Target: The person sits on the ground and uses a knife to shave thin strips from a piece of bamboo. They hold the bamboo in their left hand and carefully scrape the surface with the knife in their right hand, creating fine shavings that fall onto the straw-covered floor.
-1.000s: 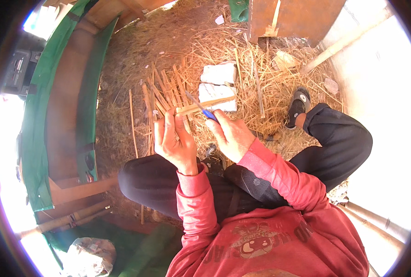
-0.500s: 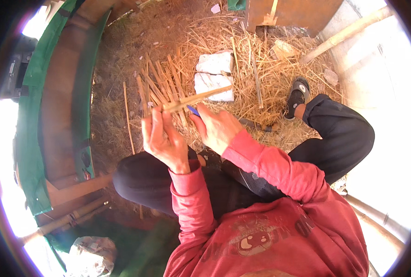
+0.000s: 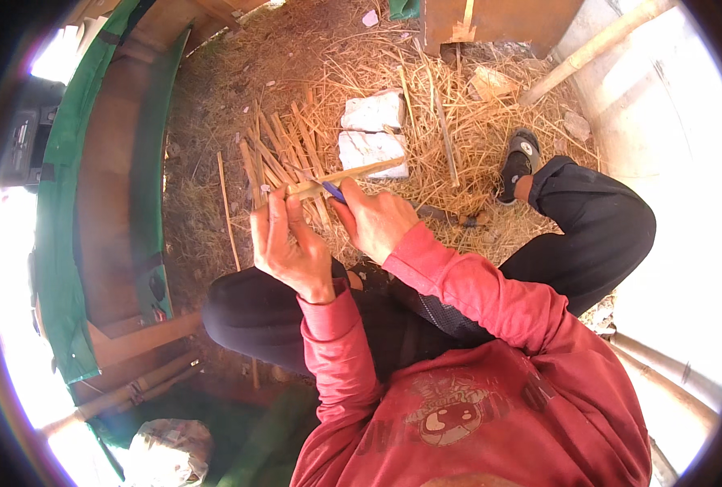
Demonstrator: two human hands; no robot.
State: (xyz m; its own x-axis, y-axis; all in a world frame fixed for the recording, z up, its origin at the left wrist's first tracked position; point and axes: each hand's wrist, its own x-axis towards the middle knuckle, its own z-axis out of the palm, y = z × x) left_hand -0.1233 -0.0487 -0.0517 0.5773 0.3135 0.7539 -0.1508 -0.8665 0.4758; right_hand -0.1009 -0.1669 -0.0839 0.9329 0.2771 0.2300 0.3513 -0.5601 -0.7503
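My left hand pinches one end of a split bamboo strip between thumb and fingers. The strip slants up to the right, its far end over the white blocks. My right hand is closed round the blue handle of a small knife. A thin dark blade seems to cross the strip just right of my left fingertips. Beyond my hands, several split strips lie in a loose fan on the ground.
Two white blocks rest on scattered straw. A tool with a wooden handle lies right of my hands. Green-edged boarding stands at left, a pale wall and bamboo pole at right. A plastic bag sits lower left.
The knife has shifted slightly left along the strip, toward my left fingers, and its blade now shows across it. Both hands keep their grips. The whole view has shifted a little.
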